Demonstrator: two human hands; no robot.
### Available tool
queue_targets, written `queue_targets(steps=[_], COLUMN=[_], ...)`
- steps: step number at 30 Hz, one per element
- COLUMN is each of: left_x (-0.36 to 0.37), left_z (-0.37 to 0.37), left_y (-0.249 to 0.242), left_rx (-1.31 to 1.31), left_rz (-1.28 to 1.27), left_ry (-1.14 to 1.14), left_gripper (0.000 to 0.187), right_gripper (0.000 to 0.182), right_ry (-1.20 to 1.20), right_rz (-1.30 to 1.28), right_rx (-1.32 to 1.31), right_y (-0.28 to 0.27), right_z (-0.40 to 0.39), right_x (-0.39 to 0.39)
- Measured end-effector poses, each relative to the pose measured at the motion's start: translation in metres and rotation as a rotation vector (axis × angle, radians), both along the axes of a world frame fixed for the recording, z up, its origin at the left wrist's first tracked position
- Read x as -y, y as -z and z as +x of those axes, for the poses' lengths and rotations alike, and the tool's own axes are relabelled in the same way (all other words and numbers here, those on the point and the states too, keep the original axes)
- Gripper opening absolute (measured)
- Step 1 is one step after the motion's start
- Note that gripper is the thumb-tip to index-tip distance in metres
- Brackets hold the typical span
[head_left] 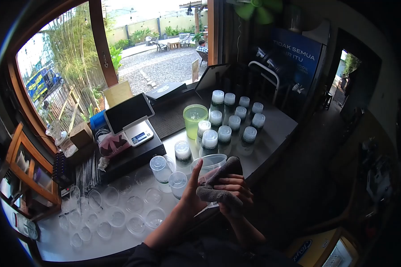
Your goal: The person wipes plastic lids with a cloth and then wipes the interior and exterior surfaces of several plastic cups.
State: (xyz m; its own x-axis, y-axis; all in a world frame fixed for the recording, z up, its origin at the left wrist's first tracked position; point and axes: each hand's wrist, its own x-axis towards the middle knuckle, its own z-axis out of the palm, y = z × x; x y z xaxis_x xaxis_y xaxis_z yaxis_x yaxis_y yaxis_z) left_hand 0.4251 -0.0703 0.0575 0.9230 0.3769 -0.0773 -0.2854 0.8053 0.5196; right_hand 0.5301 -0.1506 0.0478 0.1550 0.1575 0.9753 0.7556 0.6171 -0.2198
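Note:
A clear plastic cup (pixel 214 161) is held by my left hand (pixel 194 189), whose thumb points up along its near side. My right hand (pixel 237 192) has its fingers wrapped round a grey cloth (pixel 218 191), which lies against the cup and hides part of it. Just left of my hands stand two clear lidded cups (pixel 177 181). Beyond them, stacks of clear cups (pixel 210 139) with dark green lower parts stand on the counter (pixel 265 147).
A green tub (pixel 195 116) stands behind the stacks. Several clear lids (pixel 116 216) lie across the counter's left part. A tablet stand (pixel 138 132) and a pink packet (pixel 113 146) are at the back left. A person (pixel 202 46) sits outside the window.

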Motion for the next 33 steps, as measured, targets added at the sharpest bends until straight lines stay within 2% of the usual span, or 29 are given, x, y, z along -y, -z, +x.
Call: queue_targets(steps=[1, 2, 4, 6, 8, 9, 11, 13, 15, 19, 22, 25, 26, 29, 31, 32, 33], left_x=[-0.004, -0.002, -0.006, -0.010, -0.012, -0.012, -0.011, -0.009, -0.010, -0.010, -0.012, -0.017, -0.014, -0.014, -0.011, -0.009, -0.003], left_z=[-0.003, 0.002, 0.007, 0.002, -0.005, -0.004, -0.006, -0.007, -0.012, -0.019, -0.020, -0.019, -0.018, -0.017, -0.013, -0.016, -0.014], left_y=[0.003, 0.004, 0.017, 0.018, 0.010, 0.010, 0.010, 0.012, 0.024, 0.020, 0.014, 0.019, 0.018, 0.026, 0.023, 0.016, 0.017], left_rx=[0.047, -0.072, -0.186, -0.167, -0.109, -0.085, -0.043, -0.092, -0.202, -0.166, -0.140, -0.100, -0.115, -0.244, -0.180, -0.212, -0.236], left_rz=[-0.058, -0.041, 0.214, 0.495, 0.776, 0.815, 0.894, 0.946, 1.001, 0.866, 0.915, 0.711, 0.664, 0.442, 0.707, 0.878, 1.194], left_ry=[0.113, -0.007, -0.233, -0.331, -0.351, -0.323, -0.270, -0.284, -0.299, -0.205, -0.158, -0.016, -0.025, 0.053, -0.072, -0.055, -0.211], left_gripper=[0.077, 0.074, 0.074, 0.078, 0.083, 0.084, 0.087, 0.080, 0.072, 0.070, 0.068, 0.067, 0.064, 0.073, 0.084, 0.099, 0.107], right_gripper=[0.028, 0.033, 0.039, 0.041, 0.043, 0.045, 0.044, 0.039, 0.037, 0.037, 0.038, 0.033, 0.026, 0.024, 0.021, 0.021, 0.021], right_ry=[-0.030, -0.059, -0.164, -0.336, -0.263, -0.114, 0.021, -0.004, 0.021, 0.048, -0.055, -0.123, -0.104, -0.039, 0.026, 0.060, 0.096], right_rz=[-0.035, -0.069, -0.164, 0.124, 0.374, 0.467, 0.304, -0.181, -0.211, -0.071, -0.076, -0.157, -0.101, -0.106, -0.247, -0.320, -0.314], right_rx=[-0.023, -0.043, -0.066, -0.896, -1.321, -1.329, -0.891, 0.007, -0.080, -0.235, -0.314, -0.606, -0.662, -0.798, -0.886, -0.929, -0.950], right_y=[0.002, 0.006, 0.018, 0.011, -0.004, -0.017, -0.025, -0.029, -0.009, -0.010, -0.001, 0.015, 0.025, 0.024, 0.013, 0.008, 0.007], right_z=[0.000, 0.001, 0.013, 0.005, 0.000, 0.001, 0.002, 0.004, 0.005, -0.008, -0.007, -0.009, -0.008, -0.009, 0.001, 0.005, 0.005], right_x=[0.004, 0.011, 0.024, 0.022, 0.011, -0.002, -0.006, 0.001, 0.003, -0.004, -0.001, 0.000, -0.005, -0.010, -0.008, -0.007, -0.006])
